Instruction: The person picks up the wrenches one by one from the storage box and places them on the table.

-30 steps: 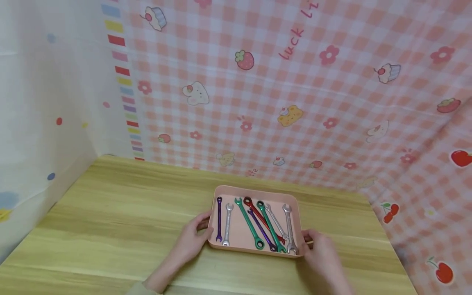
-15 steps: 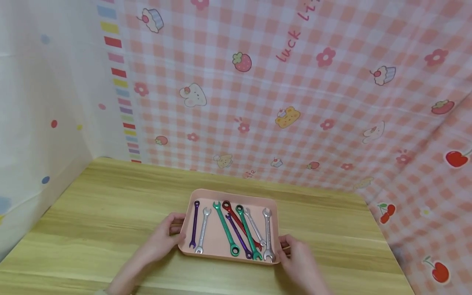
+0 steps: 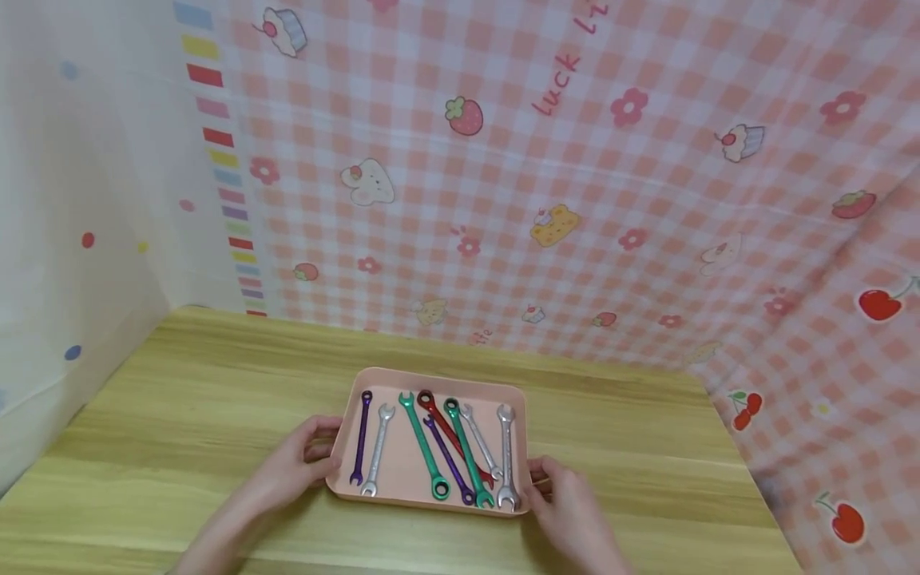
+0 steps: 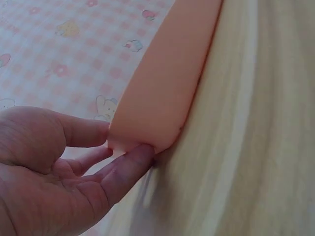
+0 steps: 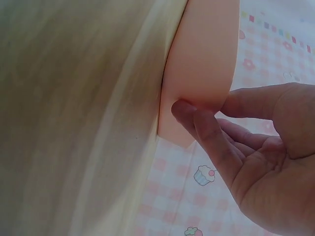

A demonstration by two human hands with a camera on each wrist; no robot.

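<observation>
A shallow pink tray [image 3: 402, 471] sits on the wooden table with several wrenches lying in it. At its left are a purple wrench [image 3: 362, 439] and a silver wrench [image 3: 378, 447]. Toward the middle lie a green wrench [image 3: 424, 447], a second purple wrench [image 3: 449, 458], a red wrench [image 3: 440, 418] and another green wrench [image 3: 467, 451], some overlapping. Two more silver wrenches [image 3: 506, 455] are at the right. My left hand [image 3: 295, 467] pinches the tray's left wall, thumb at the rim, fingertips [image 4: 143, 153] outside. The right hand [image 3: 564, 503] grips the opposite wall likewise.
Wood-grain table [image 3: 194, 383] surface extends around the tray on all sides. A pink checked cloth [image 3: 431, 200] hangs behind the table and along its right side. White cloth [image 3: 86, 200] with coloured dots covers the left.
Both hands have shifted the tray leftward across the table, with the wrenches riding inside it. The shift is smaller over the last half second. Both holds look unchanged.
</observation>
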